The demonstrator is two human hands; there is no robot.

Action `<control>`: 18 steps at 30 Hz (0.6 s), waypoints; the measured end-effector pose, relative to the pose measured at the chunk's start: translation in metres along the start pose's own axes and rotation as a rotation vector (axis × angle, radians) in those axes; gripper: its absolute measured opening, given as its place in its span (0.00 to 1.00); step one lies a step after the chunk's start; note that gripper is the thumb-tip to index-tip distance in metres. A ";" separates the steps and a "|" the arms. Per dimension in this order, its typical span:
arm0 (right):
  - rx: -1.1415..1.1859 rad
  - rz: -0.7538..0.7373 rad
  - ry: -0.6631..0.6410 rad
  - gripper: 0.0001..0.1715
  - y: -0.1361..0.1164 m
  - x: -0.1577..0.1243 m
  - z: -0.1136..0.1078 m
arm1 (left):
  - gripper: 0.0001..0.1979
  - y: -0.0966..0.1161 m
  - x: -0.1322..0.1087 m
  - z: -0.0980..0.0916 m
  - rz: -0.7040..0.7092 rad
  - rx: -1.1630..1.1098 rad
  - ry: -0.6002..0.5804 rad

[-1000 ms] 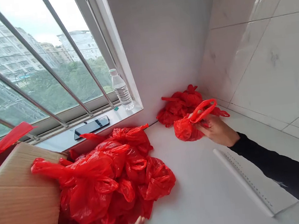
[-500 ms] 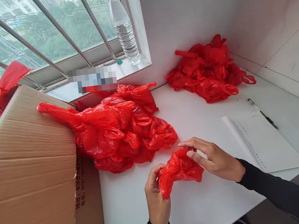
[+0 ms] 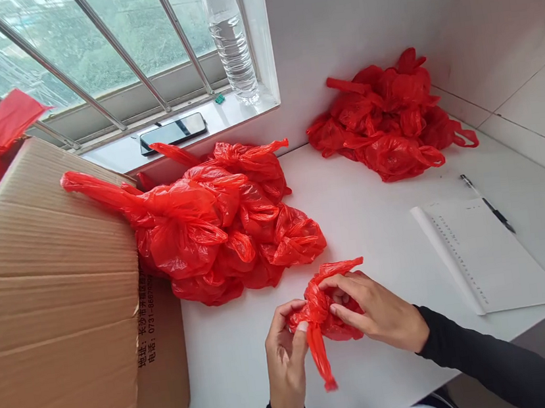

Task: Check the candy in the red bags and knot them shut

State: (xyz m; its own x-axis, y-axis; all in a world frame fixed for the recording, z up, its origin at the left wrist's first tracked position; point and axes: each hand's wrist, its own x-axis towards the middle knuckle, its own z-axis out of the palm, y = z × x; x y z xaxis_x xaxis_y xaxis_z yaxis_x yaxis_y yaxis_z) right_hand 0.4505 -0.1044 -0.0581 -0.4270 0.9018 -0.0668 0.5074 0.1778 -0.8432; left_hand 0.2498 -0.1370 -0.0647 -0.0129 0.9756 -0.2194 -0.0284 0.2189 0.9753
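Note:
A small red plastic bag (image 3: 317,304) is held between both hands, low over the white table (image 3: 233,367). It is gathered into a knot in the middle, one handle end hanging down and the other pointing up to the right. My left hand (image 3: 288,361) grips its left side between thumb and fingers. From the right, my right hand (image 3: 377,307) pinches the bag close to the knot. What the bag contains is hidden. Just beyond the hands lies a heap of tied red plastic bags (image 3: 225,223).
A cardboard box (image 3: 54,290) with red bags inside stands at left. Another red bag pile (image 3: 386,117) sits by the back wall. At right lie an open notebook (image 3: 492,256) and a pen (image 3: 491,207). The windowsill holds a phone (image 3: 172,133) and a water bottle (image 3: 234,50).
The bag's handles are now drawn out of a knot, one end hanging down. My right hand has moved down onto the knot; my left hand has shifted its grip slightly.

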 end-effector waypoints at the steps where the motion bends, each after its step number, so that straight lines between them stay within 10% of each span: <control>1: 0.012 0.003 0.007 0.15 0.000 -0.001 -0.001 | 0.14 -0.002 -0.001 -0.002 -0.014 0.006 0.016; 10: -0.068 0.121 0.138 0.13 -0.002 -0.016 -0.033 | 0.11 -0.034 -0.002 -0.043 0.039 0.165 0.296; 18: -0.116 0.017 0.003 0.06 -0.011 -0.009 -0.018 | 0.18 -0.007 -0.007 -0.025 0.298 0.490 0.061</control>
State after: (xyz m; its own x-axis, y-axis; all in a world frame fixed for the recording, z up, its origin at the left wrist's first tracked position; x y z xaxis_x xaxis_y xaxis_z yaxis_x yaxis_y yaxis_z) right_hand 0.4622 -0.1073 -0.0388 -0.4153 0.9062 -0.0791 0.5980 0.2064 -0.7745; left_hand 0.2250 -0.1454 -0.0710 -0.0072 0.9968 0.0802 0.4515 -0.0684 0.8896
